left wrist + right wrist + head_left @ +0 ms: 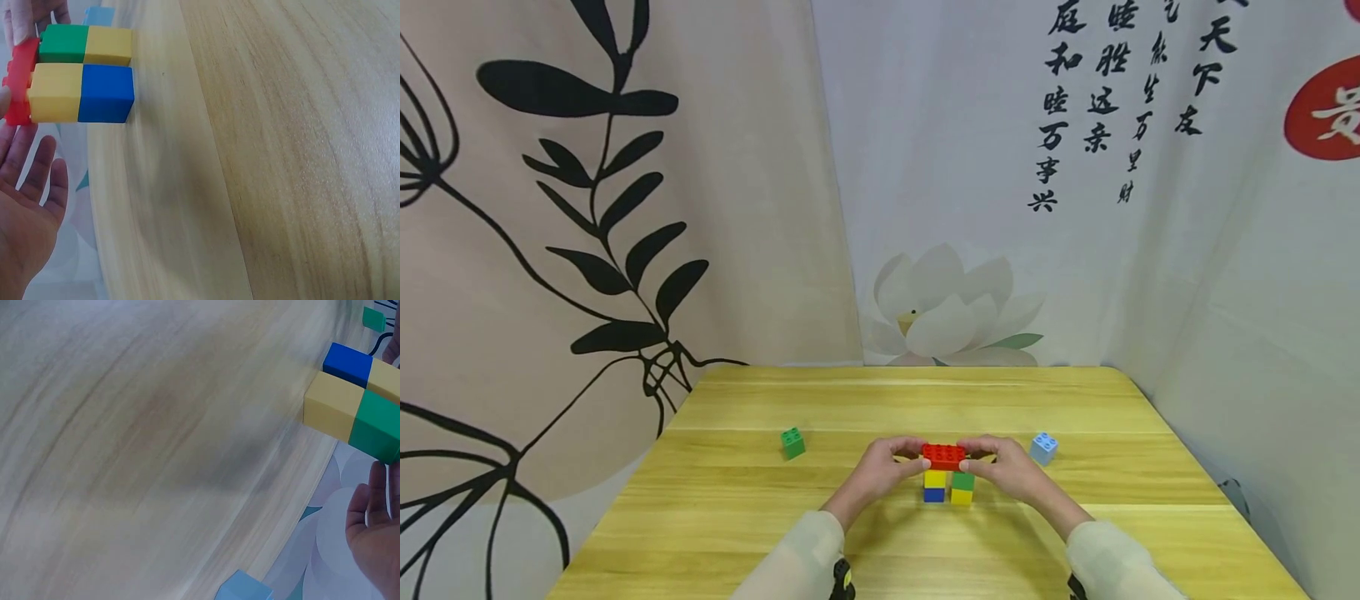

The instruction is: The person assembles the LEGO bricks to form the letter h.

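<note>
A long red toy building brick point(943, 456) lies across the tops of two short brick columns. Its left end is pinched between the thumb and fingers of my left hand point(883, 467), and my right hand point(1009, 468) pinches the right end. The left column has a yellow brick point(935, 479) over a blue brick point(934, 495); the right one has a green brick point(962, 481) over a yellow brick point(961, 497). In the left wrist view the red brick point(22, 78) sits right at the studs of both columns. A narrow gap separates the columns.
On the wooden table point(737, 517), a loose green brick point(792, 442) stands to the left of the hands. A light blue brick point(1043, 448) lies to the right, just beyond the right hand. Printed curtains point(760, 208) hang behind the table's far edge.
</note>
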